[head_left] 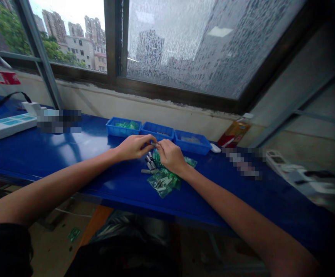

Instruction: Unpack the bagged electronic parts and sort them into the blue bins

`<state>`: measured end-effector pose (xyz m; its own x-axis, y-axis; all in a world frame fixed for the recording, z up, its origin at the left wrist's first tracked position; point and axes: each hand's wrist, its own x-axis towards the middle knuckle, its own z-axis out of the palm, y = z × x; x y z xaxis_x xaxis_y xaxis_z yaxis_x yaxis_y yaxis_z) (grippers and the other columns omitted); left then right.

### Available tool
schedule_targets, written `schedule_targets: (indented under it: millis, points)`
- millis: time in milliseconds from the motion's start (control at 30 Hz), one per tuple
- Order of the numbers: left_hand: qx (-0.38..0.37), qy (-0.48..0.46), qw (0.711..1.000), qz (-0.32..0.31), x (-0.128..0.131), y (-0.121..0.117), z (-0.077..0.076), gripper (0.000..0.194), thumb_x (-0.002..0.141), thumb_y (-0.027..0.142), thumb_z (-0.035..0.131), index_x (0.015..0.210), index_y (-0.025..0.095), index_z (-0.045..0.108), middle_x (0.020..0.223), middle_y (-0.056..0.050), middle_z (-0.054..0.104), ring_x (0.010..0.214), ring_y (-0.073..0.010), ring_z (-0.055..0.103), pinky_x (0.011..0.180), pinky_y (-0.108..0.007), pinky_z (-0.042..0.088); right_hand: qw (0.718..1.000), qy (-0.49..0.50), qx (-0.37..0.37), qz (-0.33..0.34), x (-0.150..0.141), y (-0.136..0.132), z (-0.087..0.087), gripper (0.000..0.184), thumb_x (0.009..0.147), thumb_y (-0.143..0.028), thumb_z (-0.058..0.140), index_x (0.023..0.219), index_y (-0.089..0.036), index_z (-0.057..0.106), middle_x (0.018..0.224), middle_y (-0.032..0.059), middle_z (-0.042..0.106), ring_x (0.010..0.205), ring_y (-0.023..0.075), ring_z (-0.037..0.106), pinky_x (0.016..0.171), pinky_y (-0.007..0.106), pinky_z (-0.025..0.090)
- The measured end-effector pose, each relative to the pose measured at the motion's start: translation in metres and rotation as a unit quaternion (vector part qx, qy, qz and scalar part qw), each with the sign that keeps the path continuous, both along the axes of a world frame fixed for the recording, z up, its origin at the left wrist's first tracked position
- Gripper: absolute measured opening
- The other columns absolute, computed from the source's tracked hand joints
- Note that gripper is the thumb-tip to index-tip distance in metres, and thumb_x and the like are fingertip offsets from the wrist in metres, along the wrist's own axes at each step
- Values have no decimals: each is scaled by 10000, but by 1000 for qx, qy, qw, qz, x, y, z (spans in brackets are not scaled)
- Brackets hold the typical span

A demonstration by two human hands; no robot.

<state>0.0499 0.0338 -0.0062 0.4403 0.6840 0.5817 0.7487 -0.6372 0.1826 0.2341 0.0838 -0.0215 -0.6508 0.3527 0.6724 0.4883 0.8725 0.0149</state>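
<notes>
My left hand (pixel 137 147) and my right hand (pixel 170 154) meet over the middle of the blue table, both closed. Their fingertips pinch a small grey cylinder (pixel 154 144) between them; most of it is hidden by the fingers. Just below lie several small silver and black cylinders (pixel 150 161) in a loose group. Green-tinted clear plastic bags (pixel 161 181) spread under and beside my right hand, and one has several pale cylinders inside.
Along the wall stand three blue trays: one with green bags (pixel 124 132), a middle one (pixel 167 136) and a right one (pixel 195 147). A white power strip (pixel 8 127) lies at the left, near a bottle (pixel 4 71). A red and gold carton (pixel 235 132) and another power strip (pixel 297 173) stand right.
</notes>
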Motion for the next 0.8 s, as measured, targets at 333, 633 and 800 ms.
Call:
schedule_targets:
  millis: [333, 633, 800]
  points:
    - [-13, 17, 999, 36, -2, 3, -1, 316, 942, 310, 308, 932, 143, 576, 706, -39, 646, 641, -141, 607, 607, -256, 422, 998, 45, -41, 8, 1, -2, -1, 228, 840, -298, 511, 1039, -187, 501, 752, 32, 589, 705, 173, 565, 636, 273, 419]
    - [-31, 45, 998, 39, -2, 6, -1, 363, 943, 314, 276, 784, 152, 560, 649, -27, 610, 611, -139, 582, 600, -255, 402, 1000, 12, 8, 0, 0, -4, 0, 128, 853, -273, 485, 873, -179, 568, 769, 51, 622, 710, 177, 556, 654, 290, 395]
    - [-26, 15, 999, 30, -2, 4, -1, 291, 929, 334, 347, 981, 136, 553, 699, -26, 620, 621, -135, 576, 586, -248, 393, 1000, 8, 18, -22, 1, -5, 1, 191, 882, -281, 437, 851, -168, 588, 765, 58, 636, 723, 184, 557, 656, 297, 382]
